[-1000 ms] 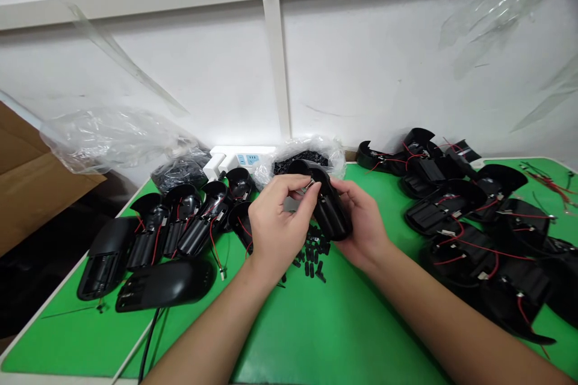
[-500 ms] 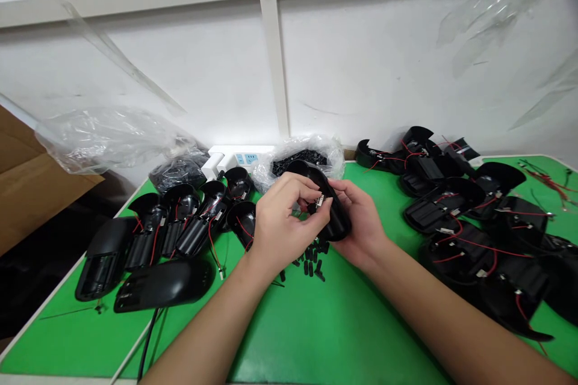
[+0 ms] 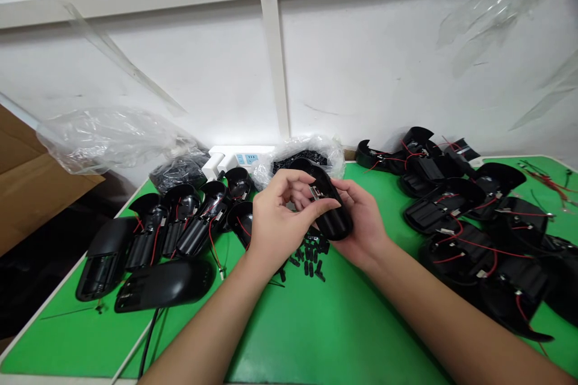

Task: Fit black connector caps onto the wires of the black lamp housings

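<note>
A black rounded plastic housing is held above the middle of the table, its hollow side partly visible. My right hand wraps its right side and underside. From the left, my left hand grips the same housing, its thumb stretched across the opening and the other fingers curled at the left rim. Between thumb and index finger shows a small pale metallic part inside the housing; its exact kind is unclear. Small black plastic pieces lie scattered below my hands.
Similar black housings with red wires stand at left and crowd the right. A plastic bag of black parts sits at the back beside a white power strip. Loose red wires lie far right; a black cable crosses the front edge.
My left thumb and index finger have come apart from their pinch on a small white connector. The thumb now reaches further right over the housing. My right hand stays put.
</note>
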{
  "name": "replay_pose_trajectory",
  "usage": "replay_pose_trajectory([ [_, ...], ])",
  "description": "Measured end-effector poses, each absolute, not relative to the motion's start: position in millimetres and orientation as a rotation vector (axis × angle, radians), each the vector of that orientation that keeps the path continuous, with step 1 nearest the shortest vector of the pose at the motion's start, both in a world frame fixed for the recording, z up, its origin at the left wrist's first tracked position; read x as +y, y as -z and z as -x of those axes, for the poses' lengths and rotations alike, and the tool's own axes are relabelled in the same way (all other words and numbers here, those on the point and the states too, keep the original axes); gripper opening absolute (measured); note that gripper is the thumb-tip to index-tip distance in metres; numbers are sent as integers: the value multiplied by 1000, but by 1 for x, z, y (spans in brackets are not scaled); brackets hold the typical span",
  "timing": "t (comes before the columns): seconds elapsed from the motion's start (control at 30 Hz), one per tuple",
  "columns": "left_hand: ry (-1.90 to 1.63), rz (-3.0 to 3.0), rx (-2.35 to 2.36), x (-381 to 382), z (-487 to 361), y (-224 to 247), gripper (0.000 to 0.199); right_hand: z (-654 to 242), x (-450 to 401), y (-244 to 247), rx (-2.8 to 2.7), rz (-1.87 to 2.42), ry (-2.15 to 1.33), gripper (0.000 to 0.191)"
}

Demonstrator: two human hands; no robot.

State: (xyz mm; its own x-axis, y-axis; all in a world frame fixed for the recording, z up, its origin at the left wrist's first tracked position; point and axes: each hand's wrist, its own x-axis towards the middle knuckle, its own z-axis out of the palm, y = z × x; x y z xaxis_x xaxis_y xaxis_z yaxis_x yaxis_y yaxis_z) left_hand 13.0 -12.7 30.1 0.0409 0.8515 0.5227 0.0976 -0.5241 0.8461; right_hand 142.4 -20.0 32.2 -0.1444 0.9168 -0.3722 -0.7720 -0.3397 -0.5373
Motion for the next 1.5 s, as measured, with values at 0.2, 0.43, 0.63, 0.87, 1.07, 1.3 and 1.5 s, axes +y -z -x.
replay_pose_trajectory([
  [0.2,-1405,-1619,826,-15,-8,-43,20,-147,-17,-29,-221,762,-1785,21],
  [0.43,-1360,-1599,828,-11,-8,-40,21,-150,-15,-26,-238,751,-1744,20],
  [0.63,-1283,-1360,964,-9,-10,-41,24,-146,-19,-27,-341,766,-1751,23],
  [0.87,-1397,-1315,1022,-10,-11,-41,20,-143,-22,-26,-397,742,-1735,22],
  [1.07,-1417,-1375,1012,-9,-12,-39,20,-143,-22,-21,-416,713,-1734,23],
  [1.3,-1413,-1373,1012,-9,-13,-37,18,-140,-24,-21,-408,707,-1745,24],
  [1.5,-1397,-1347,1060,-10,-15,-36,21,-139,-24,-20,-375,724,-1735,24],
])
